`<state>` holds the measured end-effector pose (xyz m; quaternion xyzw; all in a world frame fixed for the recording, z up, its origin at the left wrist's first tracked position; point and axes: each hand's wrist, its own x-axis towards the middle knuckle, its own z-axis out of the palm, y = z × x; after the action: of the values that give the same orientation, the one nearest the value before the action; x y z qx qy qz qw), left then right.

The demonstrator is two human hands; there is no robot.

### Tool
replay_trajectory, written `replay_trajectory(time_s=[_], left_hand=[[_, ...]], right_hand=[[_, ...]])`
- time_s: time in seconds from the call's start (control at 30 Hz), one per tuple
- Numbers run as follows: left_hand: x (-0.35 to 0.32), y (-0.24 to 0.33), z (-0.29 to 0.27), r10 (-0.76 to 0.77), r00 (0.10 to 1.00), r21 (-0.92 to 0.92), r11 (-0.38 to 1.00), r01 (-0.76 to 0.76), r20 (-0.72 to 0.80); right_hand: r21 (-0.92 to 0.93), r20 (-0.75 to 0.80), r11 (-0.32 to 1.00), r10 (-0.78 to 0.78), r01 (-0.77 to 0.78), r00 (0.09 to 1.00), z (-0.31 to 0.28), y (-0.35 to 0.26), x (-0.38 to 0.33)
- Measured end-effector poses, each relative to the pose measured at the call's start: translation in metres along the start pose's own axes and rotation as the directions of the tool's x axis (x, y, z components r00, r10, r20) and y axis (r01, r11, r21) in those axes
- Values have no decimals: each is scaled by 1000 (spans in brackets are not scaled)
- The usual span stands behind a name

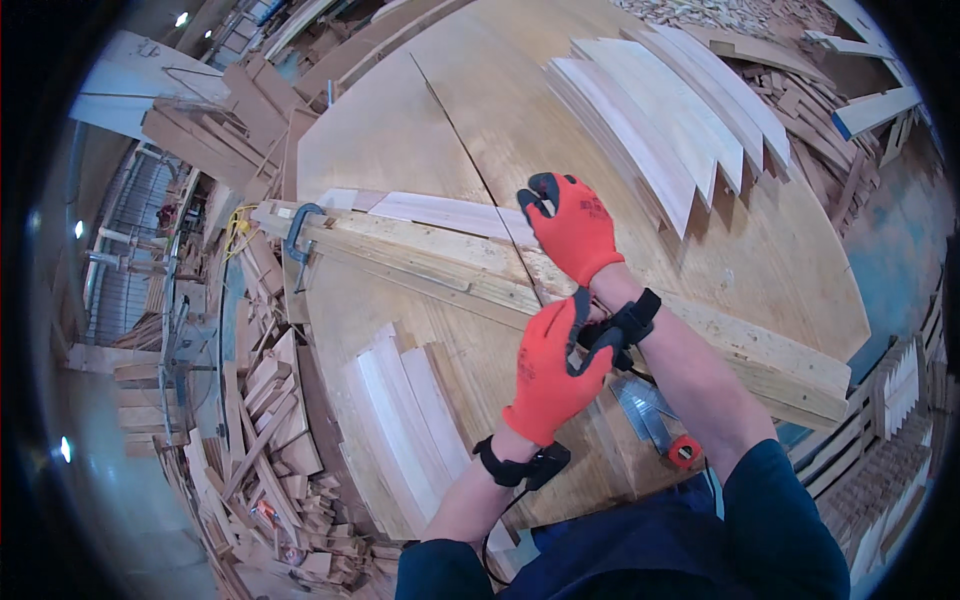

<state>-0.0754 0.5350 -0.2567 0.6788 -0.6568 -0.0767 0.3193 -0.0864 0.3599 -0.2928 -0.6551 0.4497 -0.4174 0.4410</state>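
Note:
My left hand (pixel 555 370), in an orange glove with dark fingertips, pinches the black strapped device (pixel 632 318) on my right wrist between thumb and fingers. My right hand (pixel 580 230), gloved alike, is raised above the table, loosely curled, with a gap between thumb and fingers and nothing visible in it. Under both hands a long wooden beam (pixel 430 262) crosses the large wooden table (pixel 420 120). A blue clamp (pixel 298 240) grips the beam's left end. Pale thin boards (pixel 440 212) lie along its far side. Another black strapped device (pixel 525 463) is around my left wrist.
Pointed pale boards (pixel 665 115) lie at the far right of the table, and more boards (pixel 400 410) at the near left. A metal square (pixel 645 410) and a red tape measure (pixel 685 451) lie close to me. Wood offcuts (pixel 290 400) heap up left of the table.

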Motion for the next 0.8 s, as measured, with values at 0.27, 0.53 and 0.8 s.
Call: replay_trajectory(time_s=[0.27, 0.53, 0.8], left_hand=[[-27, 29, 9, -40, 996, -57, 997, 45, 78], [-36, 48, 6, -110, 972, -197, 968, 152, 210], [-8, -101, -54, -192, 976, 336, 917, 215, -103]], right_hand=[[-233, -38, 962, -157, 144, 987, -26, -13, -28], [169, 239, 986, -53, 12, 970, -19, 21, -40], [-447, 357, 862, -74, 240, 931, 3, 80, -8]])
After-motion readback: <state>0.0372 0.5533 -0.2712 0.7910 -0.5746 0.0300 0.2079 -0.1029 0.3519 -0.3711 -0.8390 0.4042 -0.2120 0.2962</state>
